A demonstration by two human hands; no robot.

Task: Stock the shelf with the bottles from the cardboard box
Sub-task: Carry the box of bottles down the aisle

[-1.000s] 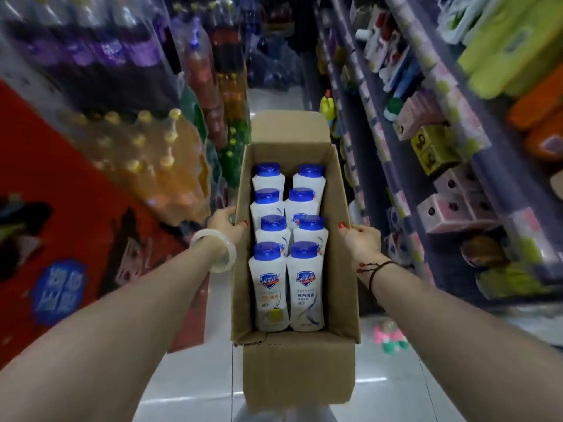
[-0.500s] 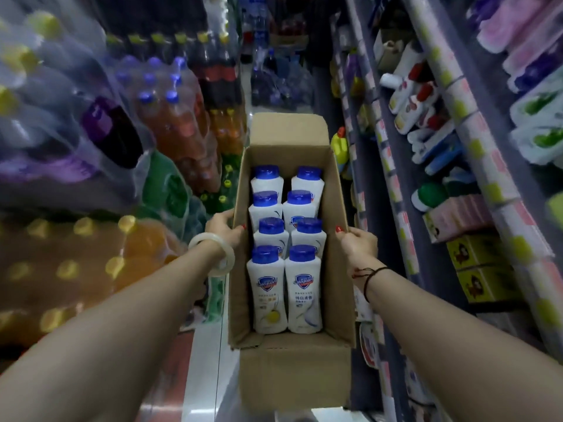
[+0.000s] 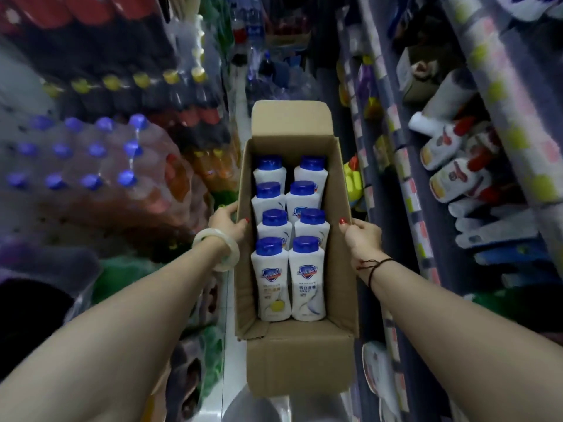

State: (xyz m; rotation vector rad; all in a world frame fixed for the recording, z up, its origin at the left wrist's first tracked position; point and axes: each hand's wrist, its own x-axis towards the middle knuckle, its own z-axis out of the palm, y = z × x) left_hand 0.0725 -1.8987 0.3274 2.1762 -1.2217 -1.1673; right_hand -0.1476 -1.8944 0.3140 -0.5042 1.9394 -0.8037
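Eight body-wash bottles (image 3: pixel 272 281) remain boxed; both hands (image 3: pixel 227 222) grip the cardboard box (image 3: pixel 300 363) walls, carried further along toward the toiletries shelf (image 3: pixel 411 190).

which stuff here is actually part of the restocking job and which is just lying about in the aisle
Part of the job:
- cardboard box, held by left hand and right hand
- eight white bottles with blue caps standing in it
- shelf on the right

Just around:
- shrink-wrapped soda packs on the left
- yellow spray bottle

Dim aisle; edges motion-blurred, wide-angle warped; centre sharper.
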